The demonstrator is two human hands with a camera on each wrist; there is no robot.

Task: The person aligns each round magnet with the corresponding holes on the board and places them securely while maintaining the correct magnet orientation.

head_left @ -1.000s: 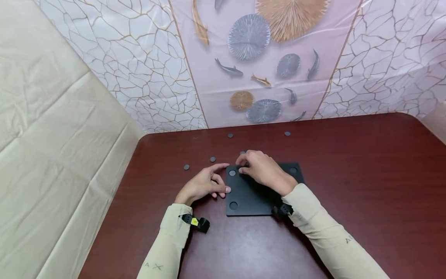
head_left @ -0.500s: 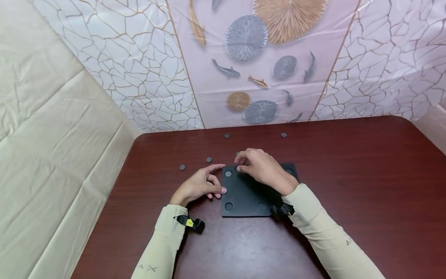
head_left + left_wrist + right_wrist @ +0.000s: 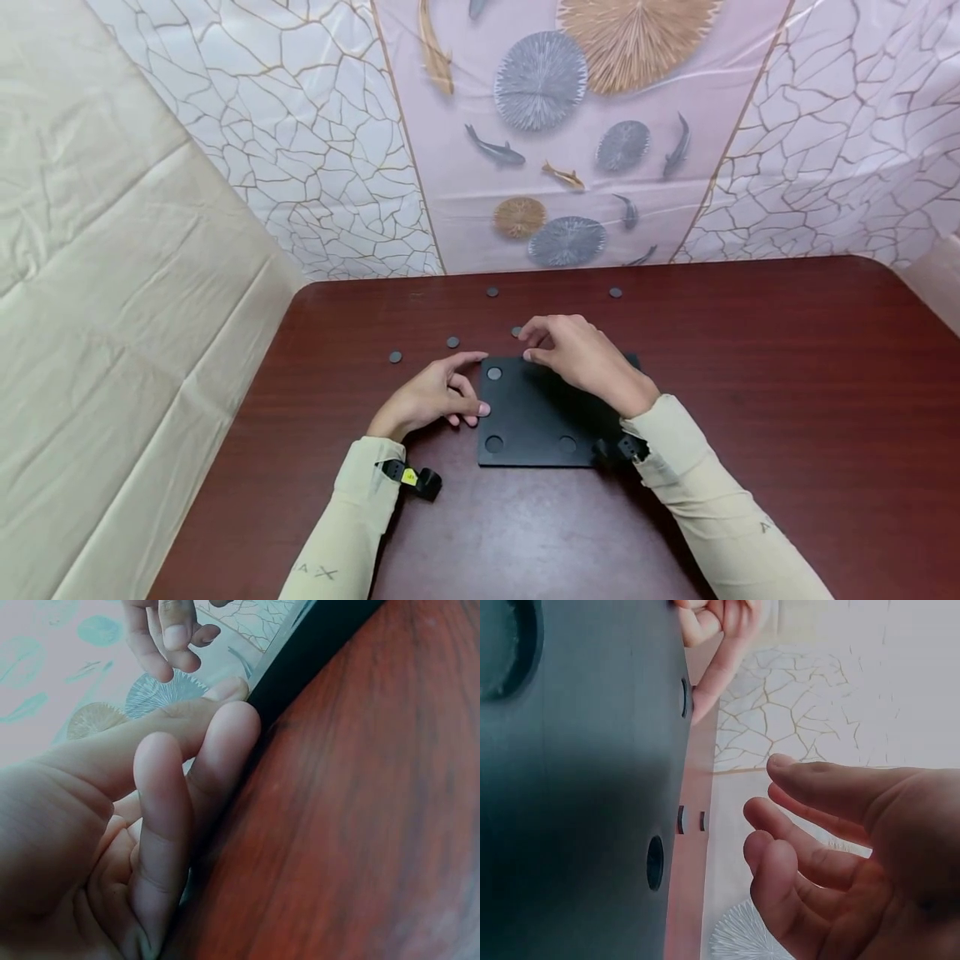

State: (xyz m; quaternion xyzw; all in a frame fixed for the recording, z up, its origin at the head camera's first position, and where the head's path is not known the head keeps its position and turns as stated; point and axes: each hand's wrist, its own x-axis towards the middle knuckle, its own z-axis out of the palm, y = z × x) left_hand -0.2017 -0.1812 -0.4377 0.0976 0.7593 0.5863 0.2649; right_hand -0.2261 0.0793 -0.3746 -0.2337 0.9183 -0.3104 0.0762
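Glossy reddish-brown tabletop (image 3: 780,383) with fine wood grain meets a smooth wall covering (image 3: 322,158) of gold-veined white and pale pink, printed with fish and ribbed ovals. Compared with half a second ago, the right hand (image 3: 585,358) has shifted slightly rightward along the far edge of the black board (image 3: 521,417), so the loose disc (image 3: 517,332) beside its fingertips shows more fully. That hand's fingers curve loosely, a gap between them and the thumb, holding nothing. The left hand (image 3: 427,396) stays relaxed at the board's left side, index finger reaching the far corner and thumb touching the edge. Flat and matte, the rectangular board lies on the table between the hands; a grey disc (image 3: 494,373) sits in its far-left round recess, while the near-left recess (image 3: 493,444) is dark and shallow. Four other small flat discs (image 3: 453,342) lie scattered beyond.
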